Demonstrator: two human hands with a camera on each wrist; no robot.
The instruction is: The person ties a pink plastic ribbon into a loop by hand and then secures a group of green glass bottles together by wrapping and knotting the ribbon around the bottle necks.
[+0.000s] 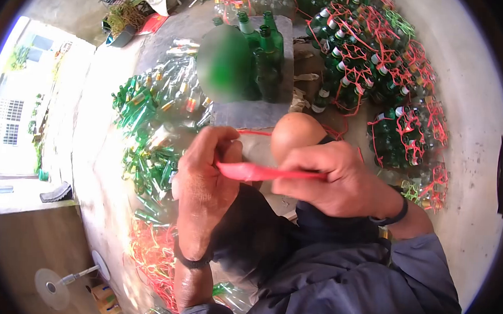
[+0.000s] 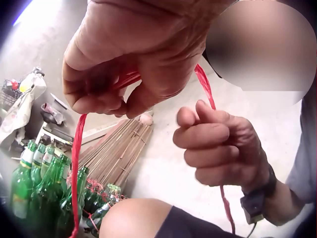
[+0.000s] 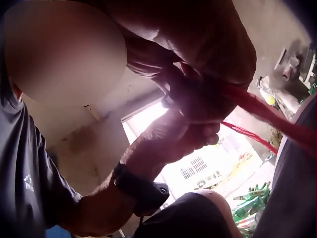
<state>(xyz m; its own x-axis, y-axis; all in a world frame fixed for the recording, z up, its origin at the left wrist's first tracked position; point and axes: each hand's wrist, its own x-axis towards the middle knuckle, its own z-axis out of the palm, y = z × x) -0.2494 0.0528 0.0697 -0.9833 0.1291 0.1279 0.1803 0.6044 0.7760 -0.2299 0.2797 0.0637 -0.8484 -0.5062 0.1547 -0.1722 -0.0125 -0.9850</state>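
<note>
Right wrist view close, perhaps upward.

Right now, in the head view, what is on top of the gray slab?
Green bottles stand upright on the gray slab. A blurred patch hides part of the group, so their full number cannot be seen.

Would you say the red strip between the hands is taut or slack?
It looks taut: the red strip spans left hand to right hand, nearly straight.

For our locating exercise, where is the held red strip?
At the head view's centre, the red strip stretches between the left hand and right hand, near the bare knee.
</note>
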